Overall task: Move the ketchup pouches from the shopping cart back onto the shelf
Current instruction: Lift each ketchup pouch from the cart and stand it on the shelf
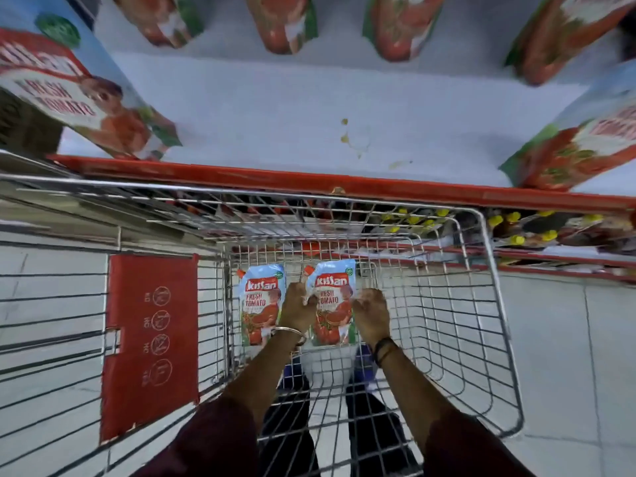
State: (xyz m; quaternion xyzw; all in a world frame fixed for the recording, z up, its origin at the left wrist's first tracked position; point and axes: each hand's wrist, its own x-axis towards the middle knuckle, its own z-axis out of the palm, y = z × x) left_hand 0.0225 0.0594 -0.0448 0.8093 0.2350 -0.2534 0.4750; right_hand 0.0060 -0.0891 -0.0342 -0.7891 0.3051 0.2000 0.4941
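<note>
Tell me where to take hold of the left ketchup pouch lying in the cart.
The left pouch lies flat, face up, on the cart floor, spout end pointing at the shelf. Come from above and pinch the two long side edges at mid-body; the cart wall beside it is close, so the left hand probably fits best.

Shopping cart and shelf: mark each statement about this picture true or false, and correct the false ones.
1. Two ketchup pouches lie in the shopping cart. True: the left pouch and the right pouch.
2. Both hands are on the left pouch. False: the left hand and right hand flank the right pouch.
3. The shelf has bare space in the middle. True.
4. The shelf surface is spotless. False: yellowish stains mark it.
</note>
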